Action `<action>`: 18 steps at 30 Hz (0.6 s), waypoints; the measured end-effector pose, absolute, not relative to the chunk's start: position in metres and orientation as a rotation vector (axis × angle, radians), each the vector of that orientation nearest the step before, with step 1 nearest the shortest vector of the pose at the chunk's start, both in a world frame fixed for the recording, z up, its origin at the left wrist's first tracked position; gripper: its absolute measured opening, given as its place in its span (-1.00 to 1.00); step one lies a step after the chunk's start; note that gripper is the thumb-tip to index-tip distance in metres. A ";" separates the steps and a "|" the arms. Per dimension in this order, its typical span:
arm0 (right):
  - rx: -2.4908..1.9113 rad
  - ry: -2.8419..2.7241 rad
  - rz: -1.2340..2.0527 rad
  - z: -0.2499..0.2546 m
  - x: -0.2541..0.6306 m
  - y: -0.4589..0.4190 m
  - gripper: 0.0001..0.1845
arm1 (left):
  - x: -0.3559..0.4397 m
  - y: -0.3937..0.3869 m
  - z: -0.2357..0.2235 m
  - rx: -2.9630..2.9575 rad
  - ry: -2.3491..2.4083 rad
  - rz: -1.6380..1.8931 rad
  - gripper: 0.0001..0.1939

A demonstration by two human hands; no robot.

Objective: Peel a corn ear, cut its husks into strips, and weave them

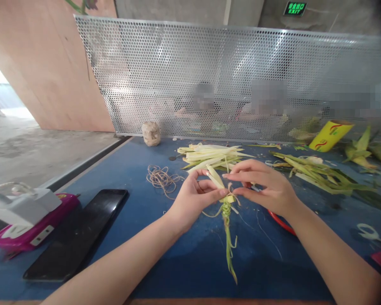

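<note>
In the middle of the head view, my left hand pinches a braided corn husk piece between thumb and fingers. One pale husk strip sticks up from its top, and thin green ends hang below the braid. A bit of brown twine goes round the piece near its top. My right hand comes from the right, thumb and forefinger closed in at the twine; their exact contact is hard to see. Under the right hand lies a tool with a red handle, mostly hidden.
A pile of pale husks lies beyond my hands, greener husks to the right. Loose twine, a black phone and a pink power strip are left. A yellow roll stands before the perforated metal screen; people sit behind.
</note>
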State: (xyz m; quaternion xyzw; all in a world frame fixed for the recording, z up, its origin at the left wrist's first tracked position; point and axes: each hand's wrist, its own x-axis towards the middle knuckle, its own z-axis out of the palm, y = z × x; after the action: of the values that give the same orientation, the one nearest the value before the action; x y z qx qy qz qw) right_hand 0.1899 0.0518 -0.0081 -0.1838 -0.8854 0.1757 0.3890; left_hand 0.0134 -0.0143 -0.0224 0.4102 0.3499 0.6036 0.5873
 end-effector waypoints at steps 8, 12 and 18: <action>-0.831 -2.315 0.877 -0.008 0.182 0.050 -0.65 | 0.013 -0.014 -0.022 1.158 1.012 1.538 -0.58; -0.867 -2.388 0.915 -0.009 0.178 0.048 -0.63 | 0.014 -0.014 -0.022 1.218 1.034 1.542 -0.58; -0.840 -2.402 0.998 -0.008 0.178 0.047 -0.63 | 0.014 -0.013 -0.021 1.211 1.031 1.491 -0.48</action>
State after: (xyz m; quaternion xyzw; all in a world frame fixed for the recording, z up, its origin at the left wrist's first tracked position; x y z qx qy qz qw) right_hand 0.1776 0.0474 -0.0081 -0.3011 -0.8605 0.3574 0.2029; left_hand 0.0136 -0.0135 -0.0213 0.4926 0.4194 0.6064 0.4624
